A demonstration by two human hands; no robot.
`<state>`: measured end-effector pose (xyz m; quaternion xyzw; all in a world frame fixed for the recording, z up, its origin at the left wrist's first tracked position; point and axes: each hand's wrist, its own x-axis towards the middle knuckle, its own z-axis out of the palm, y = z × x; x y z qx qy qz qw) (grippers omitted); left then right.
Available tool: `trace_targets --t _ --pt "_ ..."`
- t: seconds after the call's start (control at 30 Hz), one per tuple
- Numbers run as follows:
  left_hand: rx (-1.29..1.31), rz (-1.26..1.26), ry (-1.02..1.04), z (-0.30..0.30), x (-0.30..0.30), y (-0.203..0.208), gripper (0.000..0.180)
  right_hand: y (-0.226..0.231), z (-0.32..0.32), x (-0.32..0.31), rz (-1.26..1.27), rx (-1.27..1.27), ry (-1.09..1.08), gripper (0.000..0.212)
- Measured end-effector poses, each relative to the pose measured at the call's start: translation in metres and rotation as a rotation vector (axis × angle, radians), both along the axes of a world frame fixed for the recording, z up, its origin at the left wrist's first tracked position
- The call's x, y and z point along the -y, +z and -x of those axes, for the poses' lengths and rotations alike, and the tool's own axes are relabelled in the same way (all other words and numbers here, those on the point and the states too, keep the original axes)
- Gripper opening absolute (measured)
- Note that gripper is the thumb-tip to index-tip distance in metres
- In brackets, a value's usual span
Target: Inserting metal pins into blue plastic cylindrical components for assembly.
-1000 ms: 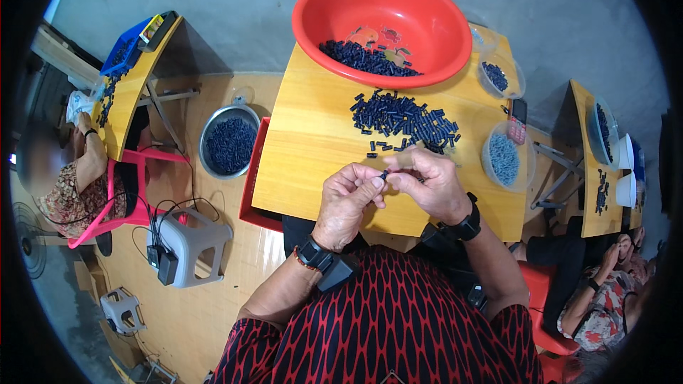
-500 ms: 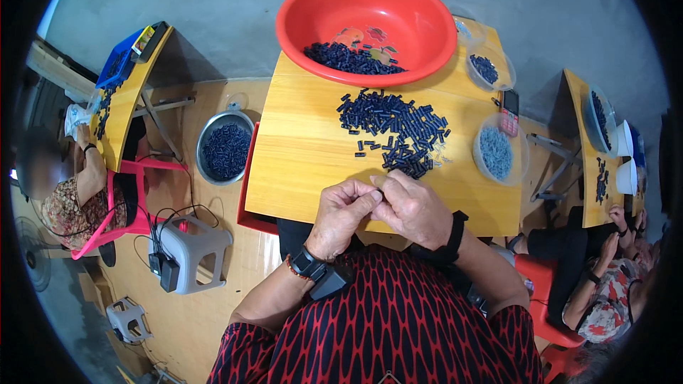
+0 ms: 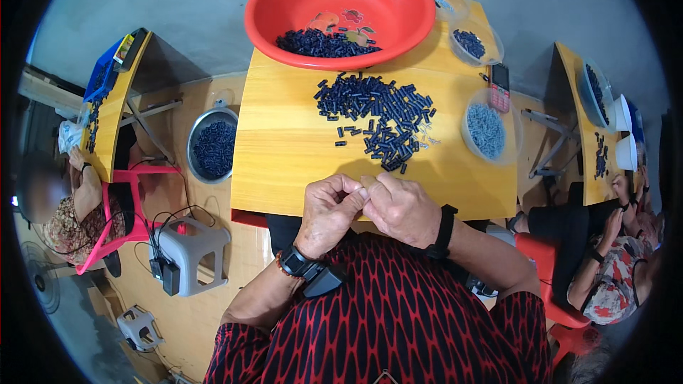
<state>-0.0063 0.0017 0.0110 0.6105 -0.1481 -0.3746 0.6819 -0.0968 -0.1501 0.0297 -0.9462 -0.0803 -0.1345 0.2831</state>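
Observation:
Over the near edge of the yellow wooden table (image 3: 277,163), my left hand (image 3: 327,214) and my right hand (image 3: 403,212) meet, thumbs and fingertips pinched together. Whatever lies between the fingertips is hidden or too small to name. Just beyond them spreads a loose pile of short dark-blue cylindrical pieces (image 3: 377,106), with a few small pale pieces (image 3: 429,135) at its right side. A clear tub (image 3: 516,143) to the right holds many small grey-blue pieces (image 3: 486,131). At the far side stands a large red basin (image 3: 409,10) with more dark pieces inside.
A red-and-black keypad phone (image 3: 500,88) and another clear tub of dark pieces (image 3: 469,44) lie at the table's right. On the floor left are a metal bowl (image 3: 191,153) and a grey stool (image 3: 188,245). People sit at side tables left and right.
The table and its contents appear shifted left and slightly up in the picture as the view moves. My hands stay pinched together, with small finger movements.

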Motion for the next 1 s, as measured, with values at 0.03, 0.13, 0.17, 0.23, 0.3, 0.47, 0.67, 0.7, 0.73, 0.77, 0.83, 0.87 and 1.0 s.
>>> trace_targets --t 0.03,0.13,0.17,0.23,0.3,0.47,0.67,0.7,0.73,0.77,0.83,0.87,1.0 --pt "0.016 0.005 -0.022 0.0 0.0 -0.001 0.007 -0.004 0.002 -0.001 -0.002 -0.002 -0.005 0.019" --pt "-0.028 -0.03 -0.102 -0.005 -0.008 -0.002 0.007 -0.011 0.008 -0.002 -0.144 -0.061 -0.037 0.021" --pt "-0.029 -0.031 -0.103 -0.009 -0.011 0.0 0.007 -0.007 0.01 -0.001 -0.228 -0.047 -0.045 0.021" --pt "0.119 0.086 0.084 -0.018 -0.024 0.003 0.008 -0.011 0.02 0.004 -0.295 -0.056 -0.085 0.02" --pt "0.346 0.169 0.468 -0.035 -0.049 -0.017 0.008 -0.022 0.032 0.023 -0.246 -0.084 -0.19 0.018" --pt "0.354 0.161 1.147 -0.068 -0.117 -0.036 0.008 -0.033 0.038 0.057 -0.209 -0.025 -0.356 0.015" --pt "-0.068 0.077 1.137 -0.083 -0.182 -0.112 0.015 -0.024 0.028 0.057 -0.15 -0.166 -0.223 0.015" --pt "-0.108 0.065 1.063 -0.082 -0.183 -0.117 0.017 -0.017 0.026 0.056 -0.154 -0.252 -0.23 0.018" --pt "-0.108 0.065 1.061 -0.083 -0.181 -0.123 0.017 -0.014 0.025 0.056 -0.157 -0.339 -0.238 0.02" --pt "-0.176 0.002 1.055 -0.084 -0.179 -0.13 0.017 -0.018 0.024 0.058 -0.157 -0.339 -0.24 0.02" --pt "-0.279 -0.147 1.129 -0.089 -0.172 -0.141 0.018 -0.026 0.025 0.061 -0.088 -0.224 -0.174 0.018" --pt "-0.28 -0.147 1.127 -0.089 -0.173 -0.144 0.018 -0.025 0.025 0.062 -0.087 -0.225 -0.176 0.018" --pt "-0.33 -0.119 1.096 -0.089 -0.166 -0.147 0.019 -0.035 0.023 0.066 -0.152 -0.169 -0.178 0.011"
